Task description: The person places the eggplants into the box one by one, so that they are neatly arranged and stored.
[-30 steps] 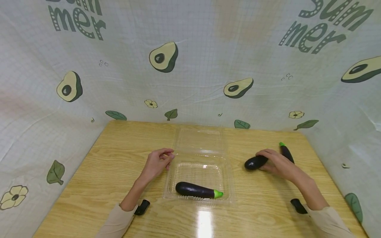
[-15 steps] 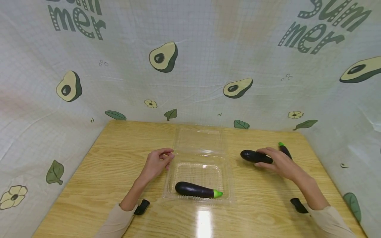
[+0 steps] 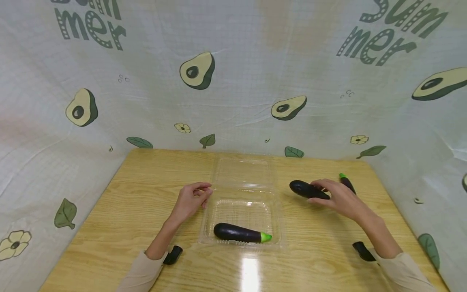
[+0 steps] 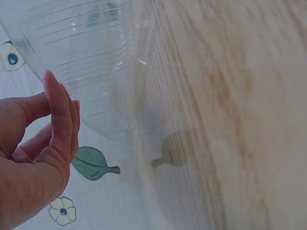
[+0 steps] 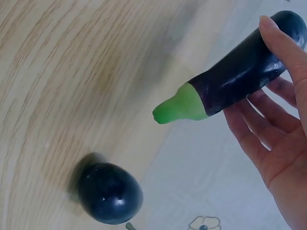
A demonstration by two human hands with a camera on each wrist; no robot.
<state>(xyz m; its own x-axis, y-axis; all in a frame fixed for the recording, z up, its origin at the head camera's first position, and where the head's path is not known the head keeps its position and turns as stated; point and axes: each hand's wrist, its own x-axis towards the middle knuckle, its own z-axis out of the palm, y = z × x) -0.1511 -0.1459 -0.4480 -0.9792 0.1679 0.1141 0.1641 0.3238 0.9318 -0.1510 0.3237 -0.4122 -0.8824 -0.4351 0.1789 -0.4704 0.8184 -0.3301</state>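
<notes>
My right hand (image 3: pixel 339 196) grips a dark purple eggplant (image 3: pixel 304 188) between thumb and fingers. In the right wrist view this eggplant (image 5: pixel 244 67) shows its green stem end, and it is held above the table. A second eggplant (image 3: pixel 237 233) lies along the front of a clear plastic clamshell container (image 3: pixel 275 198), whose lid (image 3: pixel 242 170) is folded back. At the container's left rim, my left hand (image 3: pixel 191 200) pinches the edge with thumb and fingertips. The left wrist view shows those fingertips (image 4: pixel 50 79) right at the clear rim.
Behind the right hand lies a third eggplant (image 3: pixel 346 182), partly hidden; its rounded end (image 5: pixel 110 194) shows in the right wrist view. A patterned cloth (image 3: pixel 233 81) stands round the back and sides of the wooden table (image 3: pixel 146 178).
The right hand has lifted its eggplant and shifted it slightly left and away from me, turning it. The left hand keeps its place at the container's rim.
</notes>
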